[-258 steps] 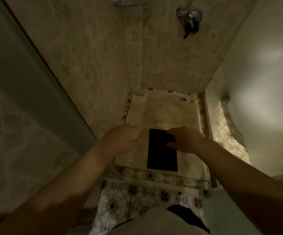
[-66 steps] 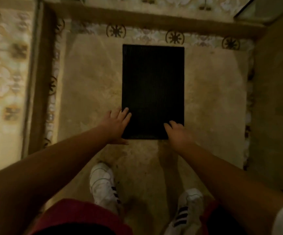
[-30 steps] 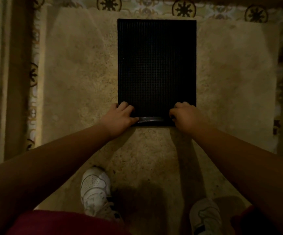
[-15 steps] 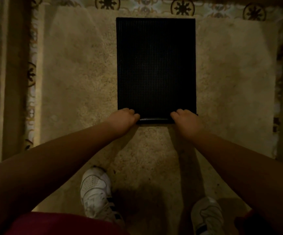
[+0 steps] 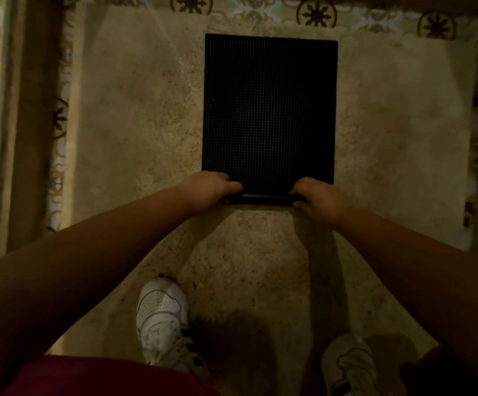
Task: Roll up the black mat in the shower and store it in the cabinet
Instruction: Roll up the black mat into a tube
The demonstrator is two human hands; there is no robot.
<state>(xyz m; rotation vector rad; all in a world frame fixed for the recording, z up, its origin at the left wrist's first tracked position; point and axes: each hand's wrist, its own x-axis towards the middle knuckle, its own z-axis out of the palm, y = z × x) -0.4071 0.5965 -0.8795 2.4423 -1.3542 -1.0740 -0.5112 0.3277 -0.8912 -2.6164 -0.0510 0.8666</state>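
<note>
the black mat (image 5: 269, 110) lies flat on the beige shower floor (image 5: 134, 115), stretching away from both hands, with only its near edge turned up into a thin first roll (image 5: 265, 199) that catches a little light. the left hand (image 5: 207, 191) is curled over the near left corner of that roll, fingers on top and thumb underneath, closed on the mat. the right hand (image 5: 319, 200) grips the near right corner the same way, knuckles up, fingers folded around the rolled edge. between the two hands the roll runs straight and low, touching the floor.

behind the hands, toward the person, a white sneaker (image 5: 160, 321) stands below the left forearm, and a second sneaker (image 5: 349, 364) sits below the right forearm, both on the bare floor well apart from the mat. red shorts (image 5: 103, 378) fill the bottom edge. beyond the mat's far end runs a patterned tile border (image 5: 315, 12), and another strip of it (image 5: 59, 121) runs out past the left hand.
</note>
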